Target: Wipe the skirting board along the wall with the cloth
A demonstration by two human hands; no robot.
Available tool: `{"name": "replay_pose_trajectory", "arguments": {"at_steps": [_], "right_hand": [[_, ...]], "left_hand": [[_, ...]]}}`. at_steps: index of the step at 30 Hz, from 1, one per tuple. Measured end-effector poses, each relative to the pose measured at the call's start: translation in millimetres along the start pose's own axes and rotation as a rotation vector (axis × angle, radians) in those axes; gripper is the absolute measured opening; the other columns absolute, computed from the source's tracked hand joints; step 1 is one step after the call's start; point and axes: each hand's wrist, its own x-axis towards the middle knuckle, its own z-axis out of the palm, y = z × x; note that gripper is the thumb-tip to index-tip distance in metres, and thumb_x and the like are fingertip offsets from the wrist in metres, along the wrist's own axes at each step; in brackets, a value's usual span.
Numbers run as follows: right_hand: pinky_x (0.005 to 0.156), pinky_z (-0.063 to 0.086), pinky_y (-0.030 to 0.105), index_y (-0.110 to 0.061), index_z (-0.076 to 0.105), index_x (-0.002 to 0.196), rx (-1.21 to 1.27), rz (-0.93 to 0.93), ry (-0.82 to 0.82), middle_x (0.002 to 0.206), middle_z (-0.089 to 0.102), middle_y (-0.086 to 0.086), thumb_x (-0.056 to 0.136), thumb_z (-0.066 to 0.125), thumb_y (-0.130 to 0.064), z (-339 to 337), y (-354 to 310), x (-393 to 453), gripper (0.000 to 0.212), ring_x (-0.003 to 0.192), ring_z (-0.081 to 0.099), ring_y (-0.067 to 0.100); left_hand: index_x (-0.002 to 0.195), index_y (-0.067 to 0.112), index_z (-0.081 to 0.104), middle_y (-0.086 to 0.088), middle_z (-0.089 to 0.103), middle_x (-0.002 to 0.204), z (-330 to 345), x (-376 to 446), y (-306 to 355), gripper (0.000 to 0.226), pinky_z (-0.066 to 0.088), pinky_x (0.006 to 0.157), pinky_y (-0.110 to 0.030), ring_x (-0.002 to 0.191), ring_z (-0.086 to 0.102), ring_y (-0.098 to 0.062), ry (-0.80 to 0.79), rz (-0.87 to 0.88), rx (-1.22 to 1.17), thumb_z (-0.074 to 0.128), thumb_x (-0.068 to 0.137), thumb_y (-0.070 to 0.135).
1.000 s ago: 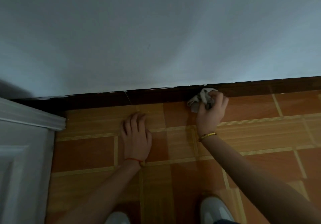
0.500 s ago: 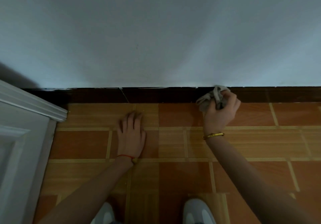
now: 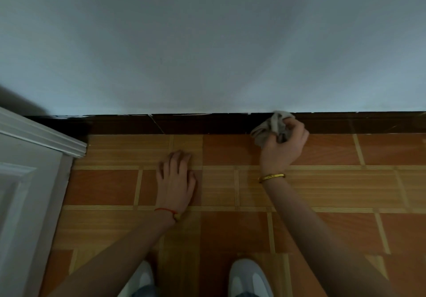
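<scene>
Cloth [image 3: 269,128] sits bunched inside the right hand's [image 3: 282,145] curled fingers [image 3: 297,130], pressed against the dark skirting board [image 3: 207,123]. Left hand [image 3: 176,179] rests flat, fingers straight, on the floor [image 3: 322,193].

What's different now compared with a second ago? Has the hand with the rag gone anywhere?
The right hand has slid the cloth to the right along the skirting board, farther from the crack in it and from the left hand. Nothing was picked up or let go. Its grip on the bunched cloth is unchanged, and the left hand stays flat on the floor tiles.
</scene>
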Motion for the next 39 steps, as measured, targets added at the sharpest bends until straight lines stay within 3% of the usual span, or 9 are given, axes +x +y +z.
{"name": "replay_pose_trajectory", "arguments": {"at_steps": [5, 8, 12, 20, 22, 27, 32, 35, 39], "right_hand": [[0.079, 0.039, -0.002, -0.006, 0.058, 0.101, 0.008, -0.006, -0.026, 0.114, 0.05, 0.011, 0.077, 0.065, 0.007, 2.7, -4.5, -2.7, 0.028, 0.099, 0.053, 0.012], [0.08, 0.039, -0.003, -0.006, 0.06, 0.101, 0.022, -0.055, -0.142, 0.116, 0.049, 0.011, 0.077, 0.068, 0.005, 18.2, -12.9, -25.4, 0.028, 0.102, 0.052, 0.014], [0.075, 0.039, -0.002, -0.006, 0.06, 0.099, 0.043, -0.143, -0.264, 0.111, 0.049, 0.011, 0.075, 0.068, 0.006, 36.1, -16.5, -50.0, 0.028, 0.093, 0.048, 0.004], [0.083, 0.044, 0.012, -0.006, 0.059, 0.1, -0.024, -0.026, -0.044, 0.112, 0.051, 0.009, 0.075, 0.065, 0.009, 15.3, 2.3, -17.3, 0.03, 0.099, 0.051, 0.009], [0.083, 0.043, 0.009, -0.005, 0.058, 0.1, -0.016, -0.031, -0.038, 0.112, 0.05, 0.01, 0.075, 0.065, 0.008, 19.1, 1.2, -19.9, 0.03, 0.099, 0.05, 0.008], [0.077, 0.04, -0.002, -0.007, 0.058, 0.098, -0.007, -0.097, -0.217, 0.114, 0.048, 0.007, 0.073, 0.068, 0.006, 43.0, -11.1, -53.6, 0.029, 0.095, 0.048, 0.005], [0.076, 0.039, -0.003, -0.008, 0.06, 0.1, -0.031, -0.177, -0.346, 0.112, 0.049, 0.008, 0.072, 0.069, 0.007, 44.6, -5.1, -58.8, 0.033, 0.092, 0.046, -0.001], [0.076, 0.04, 0.001, -0.006, 0.059, 0.099, -0.064, -0.105, -0.232, 0.111, 0.051, 0.01, 0.071, 0.068, 0.01, 28.4, 3.5, -35.9, 0.033, 0.092, 0.049, 0.007], [0.085, 0.046, 0.022, -0.006, 0.056, 0.1, -0.082, 0.059, -0.018, 0.114, 0.05, 0.01, 0.071, 0.062, 0.013, 10.6, 10.4, -9.4, 0.035, 0.099, 0.051, 0.014]], "left_hand": [[0.138, 0.011, 0.049, -0.014, 0.046, 0.145, 7.7, -5.1, 2.8, 0.05, 0.031, 0.113, -0.058, 0.133, 0.042, -0.035, 0.017, -0.032, 0.007, 0.034, 0.097, 0.034], [0.138, 0.011, 0.049, -0.014, 0.045, 0.145, 15.5, -4.4, 8.4, 0.048, 0.027, 0.115, -0.059, 0.135, 0.042, -0.036, 0.055, -0.073, -0.016, 0.035, 0.097, 0.034], [0.139, 0.011, 0.049, -0.013, 0.045, 0.145, 25.0, -5.1, 8.4, 0.048, 0.022, 0.117, -0.06, 0.136, 0.039, -0.035, 0.12, -0.074, -0.031, 0.039, 0.097, 0.033], [0.139, 0.011, 0.05, -0.012, 0.045, 0.146, 25.6, -7.8, 5.1, 0.049, 0.02, 0.117, -0.06, 0.137, 0.039, -0.034, 0.149, -0.065, -0.063, 0.039, 0.096, 0.033], [0.139, 0.011, 0.05, -0.012, 0.045, 0.146, 25.8, -7.6, 6.0, 0.049, 0.02, 0.117, -0.061, 0.137, 0.039, -0.034, 0.15, -0.059, -0.05, 0.04, 0.096, 0.032], [0.139, 0.009, 0.05, -0.014, 0.045, 0.145, 24.1, -8.3, 8.1, 0.05, 0.019, 0.117, -0.061, 0.136, 0.04, -0.036, 0.147, -0.061, -0.026, 0.039, 0.095, 0.032], [0.138, 0.009, 0.052, -0.014, 0.047, 0.145, 24.8, -8.4, 6.4, 0.05, 0.021, 0.116, -0.061, 0.135, 0.041, -0.036, 0.162, -0.046, -0.02, 0.04, 0.094, 0.031], [0.139, 0.01, 0.051, -0.014, 0.046, 0.145, 23.5, -8.1, 6.5, 0.051, 0.022, 0.116, -0.062, 0.135, 0.041, -0.036, 0.154, -0.058, -0.038, 0.038, 0.094, 0.031], [0.139, 0.011, 0.049, -0.013, 0.044, 0.146, 23.3, -8.1, 6.1, 0.051, 0.021, 0.116, -0.062, 0.137, 0.039, -0.035, 0.141, -0.046, -0.04, 0.04, 0.094, 0.031]]}}
